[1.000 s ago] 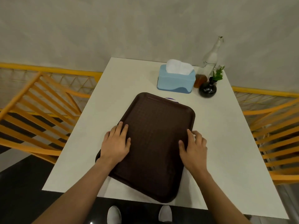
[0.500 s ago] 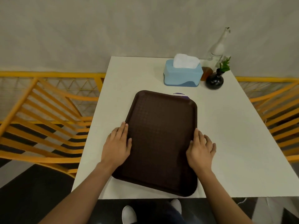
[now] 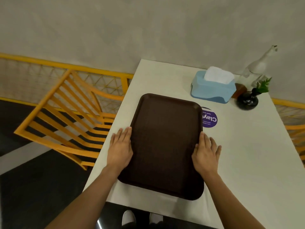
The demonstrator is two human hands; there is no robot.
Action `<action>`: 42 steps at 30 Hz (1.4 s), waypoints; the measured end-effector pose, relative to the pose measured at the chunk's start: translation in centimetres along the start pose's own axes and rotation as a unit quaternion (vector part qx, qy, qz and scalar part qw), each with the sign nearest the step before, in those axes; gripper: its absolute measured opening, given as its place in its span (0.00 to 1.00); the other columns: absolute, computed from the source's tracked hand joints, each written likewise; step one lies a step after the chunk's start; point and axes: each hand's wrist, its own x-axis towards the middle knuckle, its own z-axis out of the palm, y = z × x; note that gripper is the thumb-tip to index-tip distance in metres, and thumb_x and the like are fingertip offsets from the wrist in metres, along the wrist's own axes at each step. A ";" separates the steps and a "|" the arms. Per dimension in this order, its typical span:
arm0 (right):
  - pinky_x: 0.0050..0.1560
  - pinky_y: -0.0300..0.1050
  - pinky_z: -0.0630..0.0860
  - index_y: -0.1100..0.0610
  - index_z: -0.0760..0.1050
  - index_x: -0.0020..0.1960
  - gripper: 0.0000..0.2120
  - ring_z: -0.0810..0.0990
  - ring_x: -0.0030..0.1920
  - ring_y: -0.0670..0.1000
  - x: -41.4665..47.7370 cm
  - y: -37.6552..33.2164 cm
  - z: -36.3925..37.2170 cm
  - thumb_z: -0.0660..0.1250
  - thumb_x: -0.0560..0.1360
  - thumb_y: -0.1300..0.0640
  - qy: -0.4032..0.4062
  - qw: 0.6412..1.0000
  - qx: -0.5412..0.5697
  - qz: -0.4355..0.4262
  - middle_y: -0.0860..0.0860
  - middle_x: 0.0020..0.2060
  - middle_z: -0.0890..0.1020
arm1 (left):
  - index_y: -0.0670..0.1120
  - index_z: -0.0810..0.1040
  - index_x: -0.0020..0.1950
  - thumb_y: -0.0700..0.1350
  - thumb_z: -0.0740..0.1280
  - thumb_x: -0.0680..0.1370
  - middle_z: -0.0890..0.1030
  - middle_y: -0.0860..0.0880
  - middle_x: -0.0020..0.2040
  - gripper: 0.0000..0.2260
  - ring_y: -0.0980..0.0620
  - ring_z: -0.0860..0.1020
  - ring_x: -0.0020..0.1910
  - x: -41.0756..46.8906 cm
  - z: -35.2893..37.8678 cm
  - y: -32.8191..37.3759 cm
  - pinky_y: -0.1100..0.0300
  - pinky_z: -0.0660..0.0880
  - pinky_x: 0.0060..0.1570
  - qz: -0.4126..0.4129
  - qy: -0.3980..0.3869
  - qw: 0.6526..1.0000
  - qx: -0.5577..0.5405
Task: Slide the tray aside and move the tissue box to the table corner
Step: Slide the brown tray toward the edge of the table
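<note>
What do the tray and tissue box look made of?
Tray: probably moulded plastic, dark brown, matte with a fine grid texture and a raised rim. Tissue box: looks like smooth light-blue plastic, with rounded corners and a soft sheen; white tissue sticks out the top.

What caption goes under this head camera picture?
Left hand and right hand press flat on the brown tray's sides; the blue tissue box waits behind.

Purple sticker [image 3: 209, 119] on table [image 3: 247, 154] reads, seemingly, "Clay"; smaller print illegible.

Brown tray [image 3: 165, 142] on white table [image 3: 244, 154], left hand [image 3: 119, 148] and right hand [image 3: 206, 155] flat against its sides, tissue box [image 3: 212, 90] beyond
</note>
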 end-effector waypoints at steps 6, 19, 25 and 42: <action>0.77 0.67 0.49 0.55 0.54 0.82 0.26 0.57 0.79 0.61 1.4 -2.8 0.8 0.53 0.85 0.52 -0.007 1.000 0.002 -0.015 0.56 0.78 0.63 | 0.49 0.57 0.82 0.45 0.53 0.84 0.64 0.49 0.80 0.24 0.48 0.55 0.81 0.9 -1.2 -2.1 0.48 0.50 0.79 -0.029 0.013 0.999 -0.015; 0.77 0.67 0.48 0.55 0.56 0.81 0.26 0.57 0.79 0.60 0.8 -7.1 1.8 0.53 0.85 0.52 0.009 1.000 0.013 -0.002 0.55 0.78 0.64 | 0.49 0.57 0.82 0.44 0.56 0.84 0.67 0.46 0.78 0.25 0.46 0.61 0.79 2.6 -2.8 -6.4 0.47 0.59 0.77 -0.036 -0.008 0.990 -0.134; 0.78 0.66 0.51 0.57 0.62 0.79 0.24 0.65 0.76 0.58 0.2 -6.9 1.3 0.55 0.85 0.53 0.029 0.999 0.020 -0.007 0.55 0.74 0.71 | 0.49 0.55 0.82 0.44 0.55 0.85 0.63 0.48 0.80 0.25 0.47 0.57 0.80 2.3 -2.6 -6.6 0.49 0.57 0.77 -0.023 -0.014 0.988 -0.152; 0.78 0.63 0.48 0.52 0.51 0.83 0.27 0.57 0.80 0.58 0.1 -5.0 0.9 0.50 0.86 0.49 -0.024 0.999 0.027 0.010 0.53 0.79 0.64 | 0.49 0.55 0.82 0.45 0.56 0.85 0.63 0.49 0.80 0.25 0.48 0.54 0.81 1.7 -1.9 -5.0 0.45 0.63 0.75 -0.029 -0.018 0.986 -0.164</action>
